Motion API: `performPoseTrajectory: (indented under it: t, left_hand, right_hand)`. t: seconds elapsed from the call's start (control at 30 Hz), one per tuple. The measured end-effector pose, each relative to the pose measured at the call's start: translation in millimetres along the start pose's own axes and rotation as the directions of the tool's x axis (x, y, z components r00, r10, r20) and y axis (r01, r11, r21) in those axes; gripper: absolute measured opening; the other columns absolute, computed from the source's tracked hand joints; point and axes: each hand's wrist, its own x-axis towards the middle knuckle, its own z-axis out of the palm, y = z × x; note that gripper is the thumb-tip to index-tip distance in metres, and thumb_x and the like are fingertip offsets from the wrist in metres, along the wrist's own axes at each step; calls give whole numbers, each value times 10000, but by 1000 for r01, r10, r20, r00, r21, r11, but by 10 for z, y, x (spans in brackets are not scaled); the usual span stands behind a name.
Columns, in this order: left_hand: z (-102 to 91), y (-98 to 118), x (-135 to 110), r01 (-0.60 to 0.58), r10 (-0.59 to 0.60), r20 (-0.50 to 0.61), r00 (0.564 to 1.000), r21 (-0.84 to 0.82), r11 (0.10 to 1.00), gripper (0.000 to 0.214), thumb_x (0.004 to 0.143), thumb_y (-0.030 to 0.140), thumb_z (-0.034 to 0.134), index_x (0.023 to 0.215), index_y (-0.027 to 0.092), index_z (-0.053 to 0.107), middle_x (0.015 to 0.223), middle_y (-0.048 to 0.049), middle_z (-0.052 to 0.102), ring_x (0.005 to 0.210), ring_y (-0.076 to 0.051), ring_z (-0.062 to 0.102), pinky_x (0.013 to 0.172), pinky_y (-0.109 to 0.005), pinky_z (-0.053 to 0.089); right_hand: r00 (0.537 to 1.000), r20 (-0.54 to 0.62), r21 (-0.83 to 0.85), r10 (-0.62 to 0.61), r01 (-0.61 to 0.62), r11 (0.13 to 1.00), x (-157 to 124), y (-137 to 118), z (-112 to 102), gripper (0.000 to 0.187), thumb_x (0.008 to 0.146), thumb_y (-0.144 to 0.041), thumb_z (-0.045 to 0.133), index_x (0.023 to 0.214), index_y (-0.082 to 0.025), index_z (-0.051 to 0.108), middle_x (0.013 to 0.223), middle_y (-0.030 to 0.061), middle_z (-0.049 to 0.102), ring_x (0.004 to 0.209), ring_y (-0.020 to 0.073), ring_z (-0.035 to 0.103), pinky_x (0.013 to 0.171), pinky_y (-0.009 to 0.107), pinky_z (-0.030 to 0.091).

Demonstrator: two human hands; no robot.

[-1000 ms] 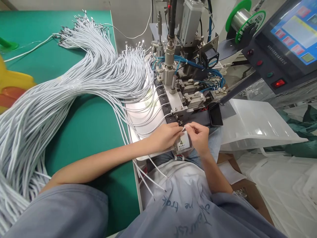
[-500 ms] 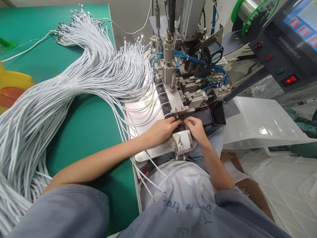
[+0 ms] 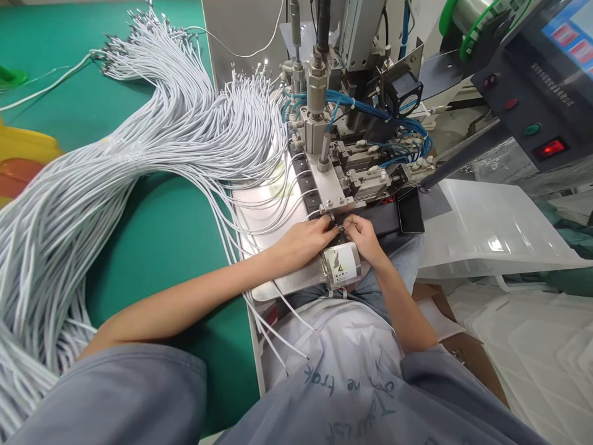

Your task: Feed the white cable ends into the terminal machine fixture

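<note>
My left hand (image 3: 304,240) and my right hand (image 3: 364,234) meet fingertip to fingertip at the front of a black fixture (image 3: 370,220) on a soldering machine (image 3: 343,123). Both hands pinch a small connector end of a thin white cable (image 3: 296,217) between them. Just below the hands sits a clear guard with a warning label (image 3: 341,265). A big bundle of white cables (image 3: 115,167) fans across the green mat (image 3: 171,241) to the left, and several of its cables run to the fixture.
A control box with a touch screen, buttons and a lit red switch (image 3: 546,148) stands at the upper right. A solder wire spool (image 3: 467,18) sits behind the machine. A translucent plastic tray (image 3: 486,228) lies right of the fixture. A yellow container (image 3: 23,154) is at the left edge.
Both hands have moved up from the labelled guard to the black fixture, bringing the cable end with them. The view has shifted slightly.
</note>
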Motion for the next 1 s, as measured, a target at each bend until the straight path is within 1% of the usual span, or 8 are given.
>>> performPoseTrajectory:
  t: [0.1,0.27,0.43,0.5,0.6,0.73,0.83,1.0]
  left_hand:
    - [-48,15,-23,20,-20,8,1000,30,999,310,837,73,407,1095,105,576,889,-107,556,743,-195,584,560,-280,434]
    - [-165,29,-96,73,-80,77,994,89,993,141,793,88,485,726,111,607,727,-82,564,657,-195,579,509,-287,373]
    - [-175,14,-101,173,-183,92,979,107,979,162,804,68,454,780,109,609,798,-86,589,615,-175,597,450,-271,288]
    - [-167,-10,-85,234,-248,77,966,161,959,220,808,27,410,857,91,615,827,-106,601,642,-192,612,457,-274,295]
    - [-190,-21,-74,275,-290,56,955,191,942,263,808,7,381,919,68,611,834,-124,614,636,-194,610,469,-275,308]
    - [-249,111,-110,-54,53,-56,997,-32,998,217,827,102,423,907,105,625,768,-79,618,658,-168,593,506,-278,351]
    - [-235,280,-158,-295,243,-227,943,-236,926,289,867,112,368,988,133,630,767,-60,635,704,-146,586,567,-267,397]
    - [-169,436,-212,-344,224,-283,933,-509,789,308,911,131,342,1034,103,622,858,-96,663,792,-143,597,668,-237,450]
  right_hand:
    - [1000,-5,42,15,-15,999,9,12,28,322,765,-466,553,625,-210,415,520,-77,277,466,77,262,449,230,235]
    - [999,-46,-4,21,-21,1000,14,-24,23,296,755,-432,552,609,-198,445,520,-66,331,486,81,302,461,228,262]
    - [926,-350,-232,-138,57,971,-294,-244,4,222,803,-339,533,665,-166,553,567,-35,468,539,92,400,516,229,336]
    - [907,-385,-320,-170,41,946,-539,-361,73,240,830,-334,514,675,-164,583,564,-28,495,537,96,426,518,228,355]
    - [995,-101,-374,19,-56,926,-897,-448,305,184,808,-305,559,744,-163,657,594,-10,596,526,102,504,529,228,401]
    - [933,297,-352,204,-92,931,-1148,-307,704,148,729,-181,612,850,-175,696,733,22,707,642,135,622,620,239,471]
    - [919,326,-335,223,-108,936,-1198,-143,887,153,723,-157,584,837,-170,686,741,27,704,660,145,632,632,252,487]
    - [941,297,-381,165,-42,924,-1226,-165,831,117,741,-144,537,718,-163,650,724,35,688,663,159,625,620,267,482]
